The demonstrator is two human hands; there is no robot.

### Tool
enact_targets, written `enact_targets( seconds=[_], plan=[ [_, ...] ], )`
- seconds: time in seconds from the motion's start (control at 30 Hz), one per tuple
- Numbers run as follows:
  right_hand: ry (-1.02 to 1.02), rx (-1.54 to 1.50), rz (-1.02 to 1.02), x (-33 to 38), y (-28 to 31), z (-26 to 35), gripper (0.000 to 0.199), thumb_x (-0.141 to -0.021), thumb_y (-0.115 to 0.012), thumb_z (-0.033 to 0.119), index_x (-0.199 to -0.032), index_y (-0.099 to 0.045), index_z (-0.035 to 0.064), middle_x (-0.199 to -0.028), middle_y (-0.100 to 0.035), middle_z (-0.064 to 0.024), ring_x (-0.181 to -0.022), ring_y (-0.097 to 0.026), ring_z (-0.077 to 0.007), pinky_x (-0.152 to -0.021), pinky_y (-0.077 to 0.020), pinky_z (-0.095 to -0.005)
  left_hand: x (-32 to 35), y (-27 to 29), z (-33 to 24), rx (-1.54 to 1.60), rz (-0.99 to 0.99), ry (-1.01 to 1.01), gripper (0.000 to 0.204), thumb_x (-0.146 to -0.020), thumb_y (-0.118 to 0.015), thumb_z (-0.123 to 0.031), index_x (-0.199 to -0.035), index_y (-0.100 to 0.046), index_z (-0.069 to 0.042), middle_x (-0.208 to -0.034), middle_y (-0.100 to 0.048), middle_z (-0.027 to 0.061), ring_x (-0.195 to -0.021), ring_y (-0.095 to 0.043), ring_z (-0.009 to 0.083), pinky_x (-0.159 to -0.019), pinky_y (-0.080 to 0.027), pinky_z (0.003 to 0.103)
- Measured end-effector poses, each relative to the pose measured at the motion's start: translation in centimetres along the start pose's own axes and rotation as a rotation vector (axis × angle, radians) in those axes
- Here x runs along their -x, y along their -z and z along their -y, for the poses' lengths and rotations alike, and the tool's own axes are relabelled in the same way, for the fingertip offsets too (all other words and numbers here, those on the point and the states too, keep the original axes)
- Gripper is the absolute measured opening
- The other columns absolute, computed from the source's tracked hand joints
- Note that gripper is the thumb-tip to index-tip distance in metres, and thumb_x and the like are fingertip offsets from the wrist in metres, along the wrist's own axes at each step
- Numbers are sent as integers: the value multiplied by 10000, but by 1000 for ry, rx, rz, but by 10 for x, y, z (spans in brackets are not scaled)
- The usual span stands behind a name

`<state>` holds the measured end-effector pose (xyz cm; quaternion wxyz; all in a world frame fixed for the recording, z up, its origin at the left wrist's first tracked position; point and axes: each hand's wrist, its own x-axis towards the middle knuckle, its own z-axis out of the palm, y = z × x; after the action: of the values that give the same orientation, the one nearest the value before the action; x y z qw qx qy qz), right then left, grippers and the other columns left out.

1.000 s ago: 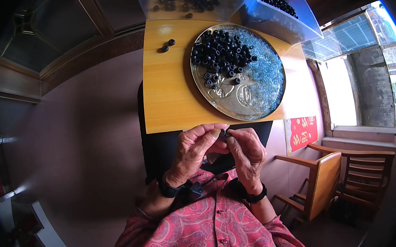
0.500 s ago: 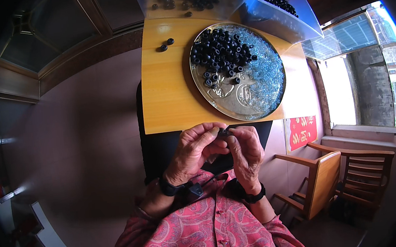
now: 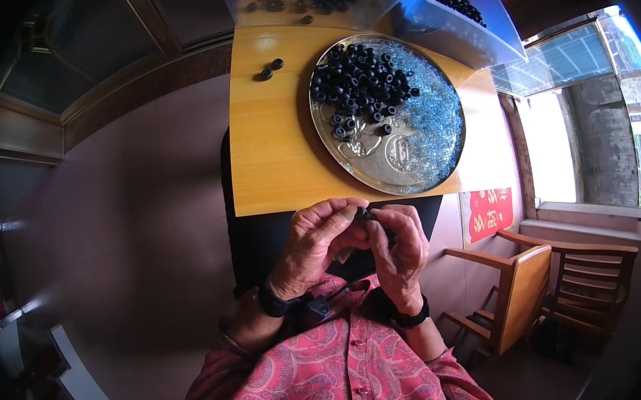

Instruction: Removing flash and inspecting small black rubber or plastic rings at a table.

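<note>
Just in front of the table's near edge, my two hands meet at a small black hollow piece (image 3: 364, 214). It looks like the short black pieces on the tray. The thumb and forefinger of my left hand (image 3: 316, 238) pinch it from the left. My right hand (image 3: 399, 248) closes its fingertips on its right side, covering most of it. Beyond my hands lies a round metal tray (image 3: 367, 167) with an embossed pattern. A heap of black hollow pieces (image 3: 360, 82) covers its upper left, and many tiny clear-blue bits (image 3: 435, 114) spread along its right side.
Two loose black pieces (image 3: 272, 68) lie on the wooden table (image 3: 270, 151) left of the tray. Behind the tray stand a clear plastic bin (image 3: 319, 9) and a bluish one (image 3: 458, 32), both holding black pieces. A wooden chair (image 3: 523, 296) stands at the right, below a window.
My right fingertips have shifted slightly around the black piece, which now shows less between the hands. Both hands stay in nearly the same place.
</note>
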<state>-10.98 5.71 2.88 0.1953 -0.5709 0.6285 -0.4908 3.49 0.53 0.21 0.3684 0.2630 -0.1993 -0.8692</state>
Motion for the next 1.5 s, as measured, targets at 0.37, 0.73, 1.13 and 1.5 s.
enact_targets(
  seconds=[0.37,0.73,1.13,1.5],
  plan=[
    [161,185,37,-6,1,10,262,-798,-717,-26,-1027,-593,8,-928,-607,-137,-756,-637,-237,-644,-524,-316,1,6,2,-17,-5,-5,221,-969,-592,-121,-1151,-647,-10,-965,-700,82,-837,-693,166,-814,-582,343],
    [12,2,27,1,-3,3,213,-828,-696,-18,-1015,-594,5,-941,-613,-134,-814,-634,-217,-701,-517,-303,0,4,2,200,41,35,237,-980,-568,-132,-1172,-629,-5,-922,-669,57,-820,-653,131,-793,-588,368],
    [47,-15,27,-2,-5,5,207,-837,-688,-33,-1022,-604,6,-996,-635,-140,-826,-654,-208,-698,-536,-292,1,5,2,169,10,45,238,-983,-563,-120,-1181,-634,-11,-891,-666,60,-818,-654,133,-778,-592,355],
    [50,53,64,-5,-1,11,209,-829,-696,-34,-1015,-609,7,-998,-644,-139,-809,-669,-198,-674,-538,-282,4,5,4,81,2,-6,214,-974,-577,-98,-1157,-651,-16,-951,-689,79,-831,-674,153,-788,-586,347]
  ],
)
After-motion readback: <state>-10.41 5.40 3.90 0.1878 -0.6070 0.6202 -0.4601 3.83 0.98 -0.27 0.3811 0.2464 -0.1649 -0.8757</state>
